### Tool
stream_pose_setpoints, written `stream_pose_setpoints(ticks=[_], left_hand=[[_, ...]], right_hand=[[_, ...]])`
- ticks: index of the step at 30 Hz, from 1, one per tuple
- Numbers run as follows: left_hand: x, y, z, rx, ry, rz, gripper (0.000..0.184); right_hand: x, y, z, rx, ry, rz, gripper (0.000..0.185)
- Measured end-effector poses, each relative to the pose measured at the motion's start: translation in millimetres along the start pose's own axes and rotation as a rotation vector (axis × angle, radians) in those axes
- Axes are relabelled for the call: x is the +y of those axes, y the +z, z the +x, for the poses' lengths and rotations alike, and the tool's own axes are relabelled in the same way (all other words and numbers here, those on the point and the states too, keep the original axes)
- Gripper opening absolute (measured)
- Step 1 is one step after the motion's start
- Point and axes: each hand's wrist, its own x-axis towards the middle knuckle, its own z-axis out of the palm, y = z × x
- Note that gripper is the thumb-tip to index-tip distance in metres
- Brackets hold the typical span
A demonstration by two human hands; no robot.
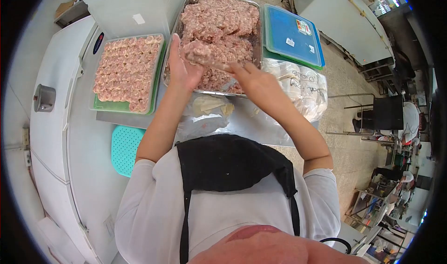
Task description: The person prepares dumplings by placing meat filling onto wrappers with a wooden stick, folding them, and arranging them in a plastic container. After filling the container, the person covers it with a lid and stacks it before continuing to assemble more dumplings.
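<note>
Apron: blk, plain cloth, w/ rounded edge & tiny pale speck nr middle; R corner creased/bunched. Thin blk straps, 1 per side, run from apron corners over the shirt. Shirt: white to v. lt grey, loose, plain btwn apron straps. L sleeve & R sleeve, either side of apron: same cloth, short, wide, soft folds, hems approx at elbow. L hand & R hand, beyond apron: bare.

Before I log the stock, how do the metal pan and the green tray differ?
The metal pan looks larger than the green tray. The pan holds loose minced meat; the tray holds small meaty pieces in close rows. Both are roughly rectangular.
</note>
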Motion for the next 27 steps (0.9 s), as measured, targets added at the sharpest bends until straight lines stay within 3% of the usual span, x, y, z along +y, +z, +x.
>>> stream_pose_setpoints(ticks=[4,5,6,7,8,9,10,12,13,15,19,21,23,25,26,27], left_hand=[[0.3,-4.0,4.9,-0.025,0.006,-0.13,0.062],[0.7,-4.3,0.1,-0.204,0.066,0.019,0.058],[0.7,-1.9,-5.7,-0.382,0.124,0.172,0.056],[1.7,5.9,-14.8,-0.382,0.131,0.175,0.056],[2.8,15.5,-25.9,-0.371,0.223,0.476,0.057],[1.4,21.5,-31.9,-0.353,0.312,0.776,0.061],[-1.4,20.9,-27.9,-0.349,0.316,0.777,0.061],[-1.7,18.3,-19.0,-0.455,0.908,1.36,0.064],[-0.1,18.3,-21.3,-0.446,0.913,1.364,0.064],[4.3,20.1,-28.4,-0.547,0.578,1.5,0.056],[-3.9,-6.5,-7.7,-0.486,0.56,1.549,0.051],[2.7,19.8,-22.1,-0.733,0.423,1.731,0.04],[-6.5,10.3,-20.2,-0.714,0.533,1.726,0.036],[-15.9,-5.6,-11.0,-0.7,0.639,1.72,0.033],[-16.3,-15.4,0.1,-0.54,0.419,1.685,0.034],[-17.5,-23.6,8.9,-0.379,0.206,1.633,0.036]], right_hand=[[40.0,10.2,4.4,0.142,-0.188,0.19,0.027],[48.0,6.7,1.8,0.146,-0.197,0.193,0.027],[56.1,2.8,-1.6,0.133,-0.071,0.402,0.029],[62.3,0.0,-4.3,0.114,0.057,0.61,0.031],[65.7,-2.0,-6.8,0.114,0.054,0.613,0.031],[68.3,-5.0,-9.6,-0.008,0.123,0.725,0.032],[70.7,-8.4,-12.1,-0.134,0.19,0.834,0.034],[73.5,-18.0,-17.2,-0.194,0.162,0.842,0.034],[74.5,-20.7,-18.8,-0.249,0.138,0.847,0.034],[75.2,-18.9,-22.5,-0.221,0.071,0.826,0.035],[84.4,11.6,-22.2,-0.198,-0.049,0.771,0.035],[97.4,24.9,-18.0,-0.261,-0.036,0.78,0.037],[113.7,38.9,-9.8,-0.323,-0.022,0.795,0.039],[128.3,44.9,-2.0,-0.17,-0.166,0.616,0.035],[129.4,42.4,-2.9,-0.17,-0.169,0.619,0.035],[122.8,29.8,-2.9,-0.054,-0.149,0.36,0.032]])
